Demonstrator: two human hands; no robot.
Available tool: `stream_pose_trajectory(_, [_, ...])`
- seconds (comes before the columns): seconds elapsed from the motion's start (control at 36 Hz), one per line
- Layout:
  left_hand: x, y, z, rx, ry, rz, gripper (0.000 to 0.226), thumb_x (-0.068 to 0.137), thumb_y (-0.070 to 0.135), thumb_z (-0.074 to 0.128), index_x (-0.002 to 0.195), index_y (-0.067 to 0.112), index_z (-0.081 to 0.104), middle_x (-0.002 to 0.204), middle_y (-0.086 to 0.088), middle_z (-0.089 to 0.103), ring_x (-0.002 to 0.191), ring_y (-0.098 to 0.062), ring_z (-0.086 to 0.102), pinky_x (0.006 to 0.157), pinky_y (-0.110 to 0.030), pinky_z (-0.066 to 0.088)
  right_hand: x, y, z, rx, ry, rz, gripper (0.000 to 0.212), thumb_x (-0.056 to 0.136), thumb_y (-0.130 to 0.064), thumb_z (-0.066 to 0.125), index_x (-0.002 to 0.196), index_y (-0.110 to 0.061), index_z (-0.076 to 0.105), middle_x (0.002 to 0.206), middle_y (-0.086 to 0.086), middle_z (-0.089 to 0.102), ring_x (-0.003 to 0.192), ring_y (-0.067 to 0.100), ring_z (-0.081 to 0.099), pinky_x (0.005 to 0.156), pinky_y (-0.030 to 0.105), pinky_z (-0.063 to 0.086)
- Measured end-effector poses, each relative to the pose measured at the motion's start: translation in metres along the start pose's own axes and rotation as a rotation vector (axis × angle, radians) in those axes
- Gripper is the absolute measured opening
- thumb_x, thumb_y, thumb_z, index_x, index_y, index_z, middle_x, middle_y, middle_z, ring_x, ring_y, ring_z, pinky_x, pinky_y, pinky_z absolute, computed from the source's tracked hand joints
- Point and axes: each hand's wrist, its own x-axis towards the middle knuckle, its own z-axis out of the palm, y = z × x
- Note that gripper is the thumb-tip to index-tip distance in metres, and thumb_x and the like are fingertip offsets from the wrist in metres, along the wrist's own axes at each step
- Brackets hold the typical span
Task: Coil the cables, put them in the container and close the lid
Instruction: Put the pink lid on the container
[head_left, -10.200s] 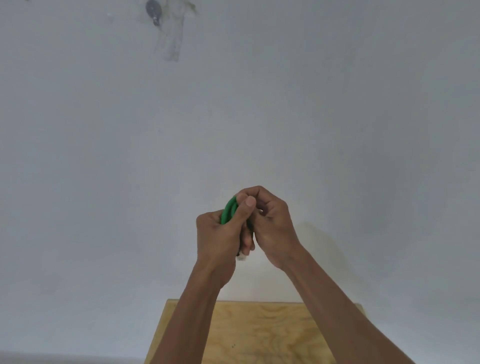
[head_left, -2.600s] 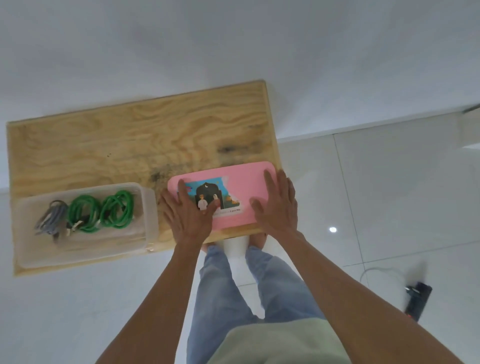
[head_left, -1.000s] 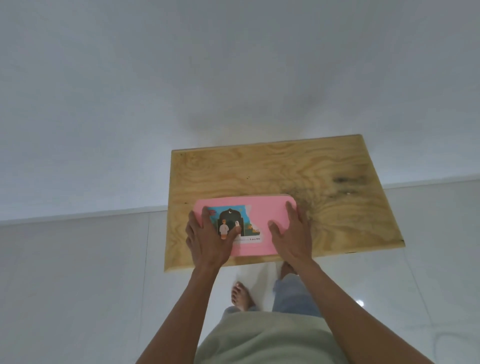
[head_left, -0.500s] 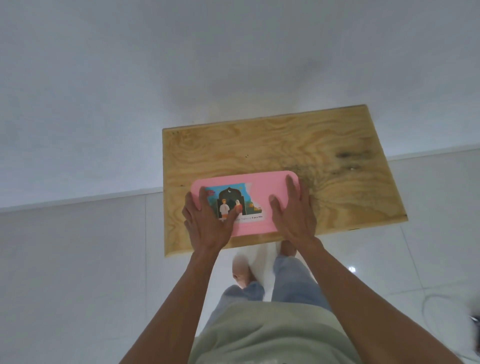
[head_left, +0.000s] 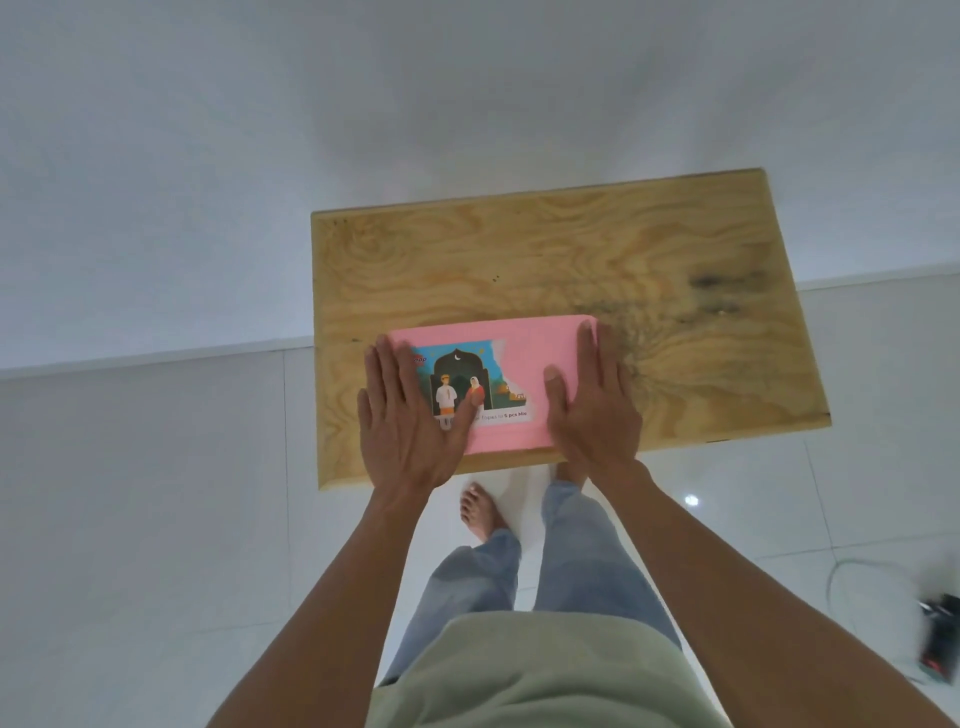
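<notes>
A pink lid (head_left: 530, 353) with a colourful picture sticker lies flat near the front left of the wooden table (head_left: 571, 260). My left hand (head_left: 405, 421) rests palm down on the lid's left end, partly over the sticker. On the lid's right end my right hand (head_left: 592, 410) lies flat too, fingers stretched forward. Neither hand grips anything. The container and the coiled cables are hidden beneath the lid and my hands.
The table stands against a white wall on a glossy white tiled floor. My legs in jeans and a bare foot (head_left: 480, 512) are under the front edge. A black device (head_left: 940, 639) with a white cable lies on the floor at lower right.
Both hands carried the pink lid left from beside the open container, which showed green and grey coils, to where it stood. Over the last second they stay flat on it; only the view shifts.
</notes>
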Motion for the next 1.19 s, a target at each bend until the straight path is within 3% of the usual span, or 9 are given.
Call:
stream_pose_trajectory(0.36, [0.001, 0.004, 0.009, 0.020, 0.053, -0.016, 0.096, 0.093, 0.072, 0.040, 0.159, 0.009, 0.010, 0.168, -0.012, 0.011, 0.156, -0.026, 0.004, 0.114, -0.043, 0.035, 0.012, 0.012, 0.008, -0.021, 0.065, -0.086, 0.067, 0.099, -0.053, 0.033, 0.156, -0.020, 0.024, 0.164, 0.003, 0.024, 0.138, 0.032, 0.043, 0.099, 0.045, 0.048])
stream_pose_trajectory(0.5, [0.003, 0.006, 0.006, -0.068, 0.051, -0.072, 0.097, 0.089, 0.075, 0.045, 0.159, 0.016, 0.013, 0.169, -0.008, 0.010, 0.156, -0.023, 0.003, 0.113, -0.046, 0.038, 0.024, 0.012, 0.003, 0.052, -0.001, -0.100, 0.066, 0.100, -0.050, 0.040, 0.157, -0.028, 0.015, 0.166, -0.006, 0.011, 0.145, 0.026, 0.034, 0.103, 0.046, 0.044])
stream_pose_trajectory(0.64, [-0.007, 0.007, 0.002, -0.007, 0.081, -0.121, 0.089, 0.085, 0.082, 0.040, 0.153, 0.026, 0.028, 0.165, -0.010, 0.022, 0.150, -0.032, 0.024, 0.106, -0.053, 0.040, 0.014, 0.020, 0.002, 0.100, 0.018, -0.159, 0.066, 0.097, -0.051, 0.045, 0.155, -0.029, 0.023, 0.167, -0.005, 0.011, 0.149, 0.021, 0.024, 0.108, 0.045, 0.040])
stream_pose_trajectory(0.72, [-0.011, 0.007, 0.004, -0.054, 0.086, -0.137, 0.092, 0.083, 0.083, 0.039, 0.153, 0.024, 0.033, 0.165, -0.010, 0.023, 0.146, -0.034, 0.029, 0.103, -0.052, 0.045, 0.005, 0.023, 0.004, 0.162, 0.039, -0.131, 0.067, 0.094, -0.057, 0.043, 0.154, -0.031, 0.027, 0.166, -0.007, 0.013, 0.148, 0.023, 0.028, 0.107, 0.044, 0.041])
stream_pose_trajectory(0.94, [-0.008, 0.005, 0.009, -0.064, 0.135, -0.120, 0.090, 0.082, 0.081, 0.047, 0.146, 0.018, 0.047, 0.161, -0.009, 0.032, 0.138, -0.033, 0.038, 0.085, -0.050, 0.056, 0.001, 0.021, 0.012, 0.285, 0.160, -0.130, 0.064, 0.092, -0.051, 0.053, 0.145, -0.016, 0.049, 0.159, 0.002, 0.035, 0.141, 0.014, 0.040, 0.104, 0.024, 0.037])
stream_pose_trajectory(1.19, [0.047, 0.023, -0.004, -0.080, 0.171, -0.074, 0.085, 0.081, 0.075, 0.059, 0.144, 0.020, 0.050, 0.161, -0.001, 0.034, 0.139, -0.030, 0.037, 0.084, -0.049, 0.054, 0.055, 0.009, 0.002, 0.341, 0.226, -0.151, 0.063, 0.089, -0.049, 0.058, 0.138, -0.008, 0.055, 0.154, 0.003, 0.045, 0.131, 0.024, 0.054, 0.099, 0.037, 0.050])
